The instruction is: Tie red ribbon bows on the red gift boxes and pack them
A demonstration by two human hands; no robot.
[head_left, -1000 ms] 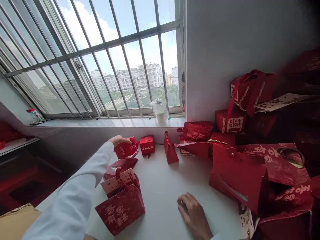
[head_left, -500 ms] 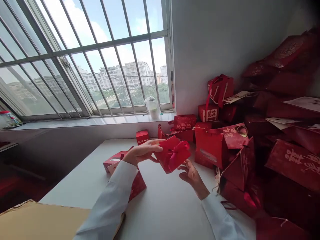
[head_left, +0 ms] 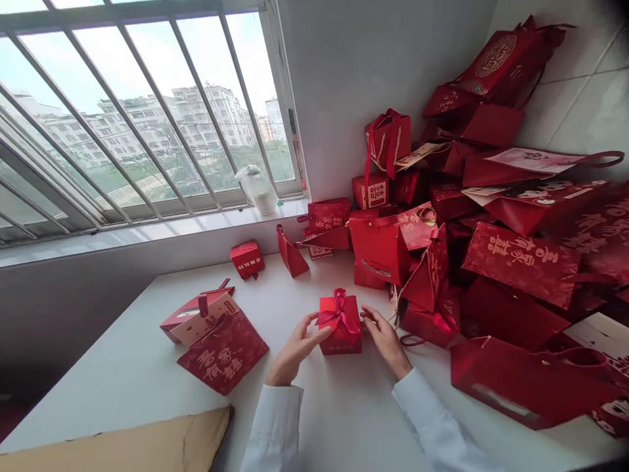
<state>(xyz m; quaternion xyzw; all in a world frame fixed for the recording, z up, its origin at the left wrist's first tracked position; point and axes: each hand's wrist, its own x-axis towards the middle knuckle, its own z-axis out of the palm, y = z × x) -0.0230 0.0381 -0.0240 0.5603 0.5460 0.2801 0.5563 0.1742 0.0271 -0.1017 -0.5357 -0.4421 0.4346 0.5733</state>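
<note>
A small red gift box (head_left: 340,342) with a magenta ribbon bow (head_left: 340,318) on its lid stands upright on the white table (head_left: 314,400). My left hand (head_left: 293,347) holds it at its left side, the thumb lying over the front corner beside the ribbon and the fingers partly hidden. On the other side is my right hand (head_left: 386,341), open, its fingers loosely curved close to the box's right edge; whether they touch it I cannot tell.
Left of the hands lies a dark red gift bag (head_left: 223,354) with gold characters. A small red box (head_left: 247,259) stands at the back. Many red bags, such as one with a handle (head_left: 525,380), are heaped at the right. A cardboard piece (head_left: 147,439) is at front left.
The gift box was tilted in the air in my left hand and now stands upright on the table. Both hands have come down around it. The view has turned down and to the right.
</note>
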